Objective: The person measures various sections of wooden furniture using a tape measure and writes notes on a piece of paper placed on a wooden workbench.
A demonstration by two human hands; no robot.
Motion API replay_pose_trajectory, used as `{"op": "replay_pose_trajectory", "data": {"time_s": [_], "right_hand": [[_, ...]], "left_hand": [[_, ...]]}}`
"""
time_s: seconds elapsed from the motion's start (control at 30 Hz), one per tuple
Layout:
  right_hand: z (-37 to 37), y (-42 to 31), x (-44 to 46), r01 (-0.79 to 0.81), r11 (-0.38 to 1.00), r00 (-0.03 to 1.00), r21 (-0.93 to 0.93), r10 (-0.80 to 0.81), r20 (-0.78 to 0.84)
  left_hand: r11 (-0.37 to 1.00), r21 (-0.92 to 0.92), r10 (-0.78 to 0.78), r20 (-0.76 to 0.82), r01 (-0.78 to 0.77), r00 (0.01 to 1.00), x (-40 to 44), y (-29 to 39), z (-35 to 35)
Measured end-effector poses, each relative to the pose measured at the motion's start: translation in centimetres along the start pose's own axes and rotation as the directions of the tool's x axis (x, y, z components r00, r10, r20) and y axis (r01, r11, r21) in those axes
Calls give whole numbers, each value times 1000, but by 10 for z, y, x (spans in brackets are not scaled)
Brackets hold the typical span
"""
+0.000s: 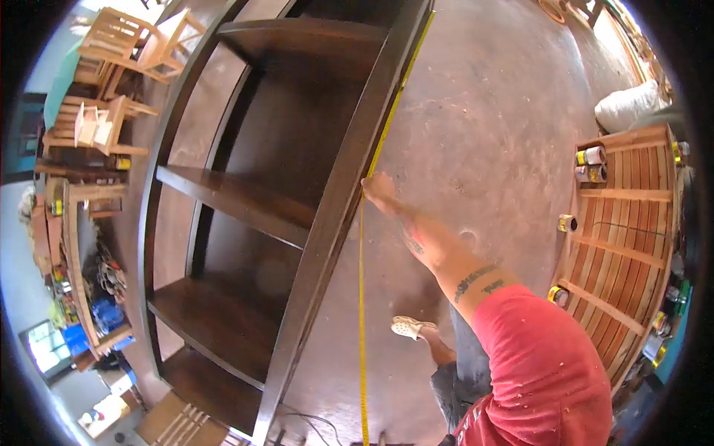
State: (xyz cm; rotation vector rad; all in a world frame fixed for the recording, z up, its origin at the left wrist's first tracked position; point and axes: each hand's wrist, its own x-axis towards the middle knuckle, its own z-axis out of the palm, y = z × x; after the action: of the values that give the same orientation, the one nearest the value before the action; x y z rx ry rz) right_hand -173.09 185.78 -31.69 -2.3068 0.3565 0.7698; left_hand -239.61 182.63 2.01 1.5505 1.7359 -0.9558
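Observation:
A yellow measuring tape (387, 126) runs along the right edge of a dark brown wooden shelf unit (327, 215). My right hand (379, 191) is closed on the tape at that edge, about mid-frame. Below the hand the tape goes straight down over the floor to the bottom of the view, away from the shelf's slanting edge. The arm has a red sleeve and tattoos on the forearm. My left hand is outside the view.
Slatted wooden panel (625, 238) at the right with tins on it. A white sack (628, 108) lies above. Light wooden chairs (111, 44) stand at the upper left, a cluttered bench (82, 260) below them. A black cable (312, 418) lies on the floor.

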Motion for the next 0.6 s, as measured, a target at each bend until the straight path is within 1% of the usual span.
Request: {"op": "replay_pose_trajectory", "data": {"time_s": [0.1, 0.17, 0.2, 0.27, 0.3, 0.33, 0.37, 0.4, 0.43, 0.5, 0.53, 0.57, 0.6], "right_hand": [[7, 10, 4, 192, 981, 981, -28, -191, 19], [25, 20, 12, 184, 982, 983, -47, -184, -13], [26, 18, 8, 173, 984, 984, -51, -175, -33], [17, 12, -8, 159, 987, 987, -25, -159, -2], [17, 11, -12, 161, 986, 987, -32, -160, 19], [16, 10, -14, 166, 985, 986, -40, -164, 41], [17, 9, -17, 99, 994, 992, 40, -101, 69], [13, 6, -20, 31, 992, 994, 119, -43, 99], [8, 4, -22, 24, 993, 990, 118, -39, 133], [-8, -1, -29, 4, 989, 979, 151, -34, 201], [-13, -2, -31, -9, 983, 971, 184, -35, 235], [-18, -5, -32, -24, 985, 966, 170, -20, 257], [-18, -6, -35, -42, 988, 959, 150, -3, 283]], "left_hand": [[997, 3, 82, 17, -82, 996, 11, 23, 2], [985, 6, 169, 34, -170, 985, 26, 50, 3], [971, 11, 238, 45, -238, 970, 40, 70, 4], [928, 17, 371, 61, -373, 926, 72, 122, 5], [837, 115, 531, 59, -534, 845, 84, 167, 3], [861, 67, 503, 42, -505, 863, 105, 200, 10], [881, 18, 473, 27, -474, 881, 126, 232, 18], [842, 75, 537, -8, -535, 844, 137, 275, 21], [795, 135, 600, -37, -591, 799, 147, 316, 25], [788, 177, 607, -62, -590, 792, 183, 378, 38], [798, 144, 597, -61, -585, 800, 205, 408, 47], [808, 109, 586, -57, -579, 808, 219, 438, 52], [812, 105, 583, -81, -574, 809, 216, 470, 51]]}}
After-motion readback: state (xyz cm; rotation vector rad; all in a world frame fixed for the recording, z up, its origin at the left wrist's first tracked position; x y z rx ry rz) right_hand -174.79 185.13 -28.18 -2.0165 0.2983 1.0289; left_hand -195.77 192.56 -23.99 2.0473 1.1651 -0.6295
